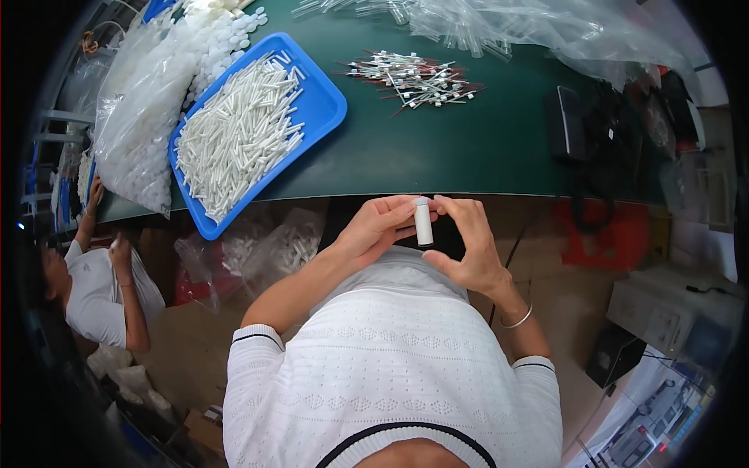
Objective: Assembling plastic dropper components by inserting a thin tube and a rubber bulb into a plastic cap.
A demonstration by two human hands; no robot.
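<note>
Just in front of the table edge, a small white cylinder (424, 225) with a translucent rounded top is held nearly upright. My left hand (381, 225) is closed on it, its thumb and fingertips pinching near the top, with other fingers passing behind. On the opposite side is my right hand (473, 248), fingers and thumb spread apart. Its index fingertip is beside the cylinder's top, and the thumb tip is close to the lower end; firm contact cannot be made out. A blue tray (331, 117) heaped with short white tubes (238, 136) lies on the table to the left.
Thin red-and-white sticks (417, 78) are piled on the green table (374, 160). Clear tubes and plastic bags (499, 27) lie at the back. Left are a bag (140, 117) and loose white caps (222, 51); right, black devices (597, 129). A co-worker (109, 288) is at far left.
</note>
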